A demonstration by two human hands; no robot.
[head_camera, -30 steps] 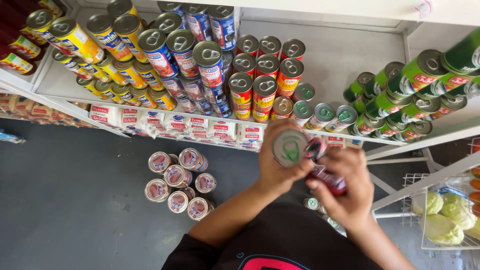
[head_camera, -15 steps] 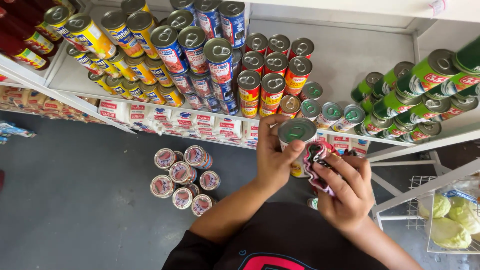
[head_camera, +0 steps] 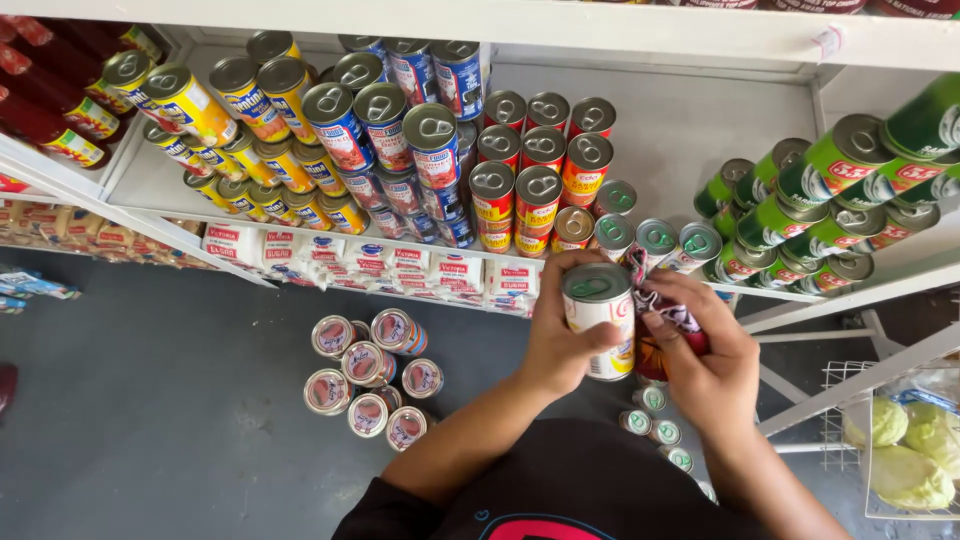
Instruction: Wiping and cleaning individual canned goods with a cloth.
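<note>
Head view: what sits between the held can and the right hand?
A patterned cloth is bunched between the can in the left hand and the right hand, pressed against the can's side; seen in the head view.

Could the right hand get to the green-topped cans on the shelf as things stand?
Probably not at once: the right hand is pressing a patterned cloth against the can held by the left hand, though the green-topped cans sit close above, unobstructed.

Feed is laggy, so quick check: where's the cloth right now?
In the head view the cloth is bunched in the right hand, pressed against the can that the left hand holds, just below the shelf edge.
</note>
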